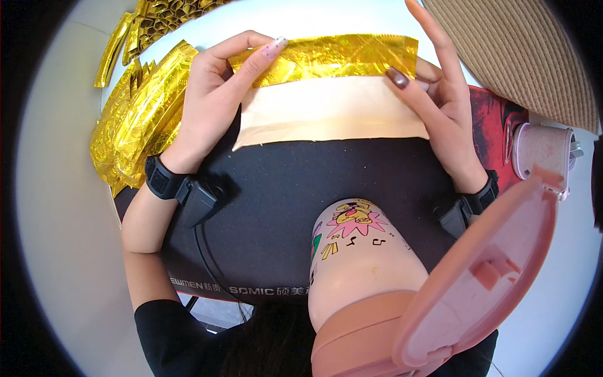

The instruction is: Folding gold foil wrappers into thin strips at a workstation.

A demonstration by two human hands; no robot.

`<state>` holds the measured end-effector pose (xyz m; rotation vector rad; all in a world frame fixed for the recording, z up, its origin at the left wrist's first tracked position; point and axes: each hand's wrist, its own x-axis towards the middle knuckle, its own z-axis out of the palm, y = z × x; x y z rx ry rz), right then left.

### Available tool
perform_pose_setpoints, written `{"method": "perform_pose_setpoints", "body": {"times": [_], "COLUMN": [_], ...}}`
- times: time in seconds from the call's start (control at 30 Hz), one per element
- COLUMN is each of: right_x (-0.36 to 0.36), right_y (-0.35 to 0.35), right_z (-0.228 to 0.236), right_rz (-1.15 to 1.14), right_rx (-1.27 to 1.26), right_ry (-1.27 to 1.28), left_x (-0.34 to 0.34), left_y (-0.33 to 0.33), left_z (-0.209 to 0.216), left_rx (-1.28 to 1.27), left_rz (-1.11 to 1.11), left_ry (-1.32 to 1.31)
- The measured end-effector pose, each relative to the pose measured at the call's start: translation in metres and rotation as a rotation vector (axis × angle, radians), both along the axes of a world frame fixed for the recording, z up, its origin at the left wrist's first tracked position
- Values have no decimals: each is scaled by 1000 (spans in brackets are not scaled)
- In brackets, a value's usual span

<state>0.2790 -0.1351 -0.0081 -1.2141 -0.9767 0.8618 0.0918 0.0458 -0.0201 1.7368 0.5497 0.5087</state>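
A strip of shiny gold foil paper (339, 56) stretches between my hands, lying along the far part of a pale cream sheet (333, 110). My left hand (217, 91) pinches the foil's left end, thumb on top and fingers curled behind. At the other end my right hand (443, 94) holds the foil, its thumb on the front edge and its index finger pointing up and away. The other right fingers are partly hidden behind the foil. Under the cream sheet lies a black desk mat (282, 182).
Folded gold foil pieces (151, 119) are heaped left of my left hand. Beyond them stand packed gold rolls (179, 19). A pink-lidded tumbler (370, 270) rises close in front. On the right are a ribbed brown surface (521, 50) and a small pink holder (543, 151).
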Motion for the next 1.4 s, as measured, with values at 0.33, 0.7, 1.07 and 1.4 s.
{"method": "perform_pose_setpoints", "body": {"times": [0.33,0.7,1.07,1.4], "right_x": [12,17,13,3], "right_y": [-2,1,13,34], "right_z": [0,-8,-9,-12], "right_rz": [308,34,66,193], "right_rx": [50,-92,-128,-106], "right_ry": [-299,-129,-51,-36], "left_x": [1,7,7,3], "left_y": [6,-13,-13,-6], "left_z": [-3,10,15,10], "left_rx": [-101,-6,-34,-49], "left_rz": [-9,0,-214,-132], "left_ry": [-116,11,78,50]}}
